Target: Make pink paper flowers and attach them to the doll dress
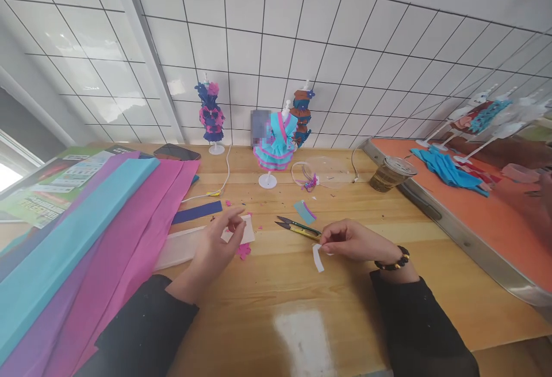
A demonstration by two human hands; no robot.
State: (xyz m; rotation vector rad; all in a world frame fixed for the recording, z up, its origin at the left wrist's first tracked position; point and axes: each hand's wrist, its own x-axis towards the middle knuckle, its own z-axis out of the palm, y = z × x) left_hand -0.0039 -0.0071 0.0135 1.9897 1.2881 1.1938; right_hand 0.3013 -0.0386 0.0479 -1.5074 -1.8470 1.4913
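My left hand point(221, 238) hovers over a white strip point(183, 246) and pink scraps point(244, 250) on the wooden table. Its thumb and forefinger are apart, and I see nothing between them. My right hand point(356, 240) is closed in a pinch at a small white strip point(318, 258), whose upper end is partly hidden by the fingertips. Thread snips point(297, 227) with dark blades lie just beyond these fingers, points to the left. Farther back is a light-blue piece with a pink edge point(305, 211).
Folded coloured sheets point(129, 210) cover the left side. Small dress forms in blue-pink point(211, 114), turquoise point(278, 141) and brown-blue point(302, 115) outfits stand along the tiled wall. A lidded cup point(392, 173) is beside the metal-edged orange surface point(474, 210). A navy strip point(197, 212) lies left.
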